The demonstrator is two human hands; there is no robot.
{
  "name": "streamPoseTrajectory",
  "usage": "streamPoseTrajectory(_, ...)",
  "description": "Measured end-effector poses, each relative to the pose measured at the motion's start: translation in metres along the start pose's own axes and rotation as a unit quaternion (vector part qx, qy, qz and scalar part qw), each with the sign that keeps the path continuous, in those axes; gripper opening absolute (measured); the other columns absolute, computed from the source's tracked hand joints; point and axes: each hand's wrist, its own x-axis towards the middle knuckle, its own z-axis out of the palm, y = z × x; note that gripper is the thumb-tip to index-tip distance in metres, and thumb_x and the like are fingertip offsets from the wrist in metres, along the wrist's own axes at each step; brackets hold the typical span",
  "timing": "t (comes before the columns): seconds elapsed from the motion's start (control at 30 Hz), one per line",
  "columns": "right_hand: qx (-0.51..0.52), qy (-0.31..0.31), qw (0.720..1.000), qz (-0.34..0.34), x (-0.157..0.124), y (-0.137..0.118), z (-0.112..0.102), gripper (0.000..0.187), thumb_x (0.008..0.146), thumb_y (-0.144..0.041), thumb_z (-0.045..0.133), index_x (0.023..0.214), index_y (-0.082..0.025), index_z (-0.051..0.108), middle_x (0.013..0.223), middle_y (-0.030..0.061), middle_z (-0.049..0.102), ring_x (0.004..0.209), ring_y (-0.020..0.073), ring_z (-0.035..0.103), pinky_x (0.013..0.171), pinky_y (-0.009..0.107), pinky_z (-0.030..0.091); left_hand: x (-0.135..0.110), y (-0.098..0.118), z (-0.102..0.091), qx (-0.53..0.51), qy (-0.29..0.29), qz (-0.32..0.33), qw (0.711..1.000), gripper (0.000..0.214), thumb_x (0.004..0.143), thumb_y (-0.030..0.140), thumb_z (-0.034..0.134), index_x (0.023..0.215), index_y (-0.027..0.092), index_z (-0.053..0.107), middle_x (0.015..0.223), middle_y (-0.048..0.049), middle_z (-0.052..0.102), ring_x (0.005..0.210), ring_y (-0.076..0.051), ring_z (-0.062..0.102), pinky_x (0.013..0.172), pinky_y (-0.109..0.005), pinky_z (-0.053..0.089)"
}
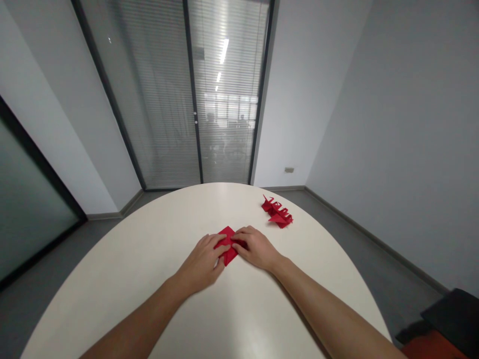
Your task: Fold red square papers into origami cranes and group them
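A small folded piece of red paper (228,248) lies flat on the round white table (157,249) in front of me. My left hand (204,262) rests on its left side, fingers bent and pressing down on the paper. My right hand (256,247) presses on its right side, fingertips pinched against the fold. Both hands meet over the middle of the paper and hide part of it.
A cluster of several finished red paper folds (277,212) sits further back on the right of the table. Beyond the table are glass doors with blinds (194,99) and grey walls. A dark chair edge (449,319) shows at the lower right.
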Motion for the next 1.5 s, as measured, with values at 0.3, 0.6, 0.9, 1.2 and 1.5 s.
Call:
streamPoseTrajectory(0.3, -0.033, -0.016, 0.999, -0.006, 0.0, -0.013, -0.003, 0.056, 0.081, -0.053, 0.074, 0.125, -0.02, 0.066, 0.115, 0.0122, 0.067, 0.105, 0.0283, 0.06, 0.095, 0.044, 0.046, 0.0, -0.006, 0.004, -0.007, 0.006, -0.008, 1.0, 0.043, 0.09, 0.011, 0.049, 0.126, 0.026, 0.066, 0.135, -0.0069, 0.063, 0.125, -0.026, 0.054, 0.112, -0.048, 0.041)
streamPoseTrajectory(0.6, 0.011, -0.043, 0.999, -0.027, -0.003, -0.007, 0.0, 0.063, 0.084, -0.046, 0.071, 0.139, -0.02, 0.055, 0.132, 0.0117, 0.065, 0.125, 0.0324, 0.056, 0.108, 0.05, 0.04, -0.001, -0.003, 0.002, 0.013, -0.005, -0.017, 1.0, 0.05, 0.086, 0.011, 0.049, 0.134, 0.024, 0.059, 0.144, -0.0057, 0.058, 0.129, -0.026, 0.05, 0.116, -0.05, 0.034)
streamPoseTrajectory(0.9, -0.009, -0.04, 0.999, -0.024, -0.005, -0.003, 0.003, 0.062, 0.09, -0.053, 0.063, 0.141, -0.019, 0.057, 0.145, 0.015, 0.056, 0.14, 0.0365, 0.043, 0.116, 0.056, 0.033, 0.0, 0.002, -0.002, 0.049, 0.007, -0.051, 0.997, 0.043, 0.084, 0.021, 0.056, 0.126, 0.022, 0.066, 0.135, -0.0103, 0.063, 0.116, -0.031, 0.057, 0.103, -0.051, 0.044)
streamPoseTrajectory(1.2, -0.014, -0.038, 0.998, -0.047, -0.004, 0.0, -0.001, 0.047, 0.09, -0.04, 0.065, 0.135, -0.024, 0.063, 0.144, 0.0123, 0.057, 0.139, 0.0335, 0.045, 0.114, 0.055, 0.036, 0.0, 0.0, 0.001, 0.05, 0.021, -0.066, 0.996, 0.044, 0.085, 0.024, 0.057, 0.128, 0.02, 0.064, 0.132, -0.0123, 0.066, 0.115, -0.033, 0.058, 0.103, -0.053, 0.043)
streamPoseTrajectory(1.5, -0.053, 0.006, 0.998, -0.038, -0.005, 0.014, 0.001, 0.037, 0.089, -0.014, 0.058, 0.12, -0.027, 0.073, 0.139, 0.0088, 0.061, 0.135, 0.0306, 0.048, 0.112, 0.054, 0.039, -0.003, -0.005, 0.004, 0.041, 0.036, -0.046, 0.997, 0.04, 0.084, 0.025, 0.061, 0.124, 0.02, 0.065, 0.129, -0.0118, 0.065, 0.12, -0.03, 0.058, 0.11, -0.05, 0.04)
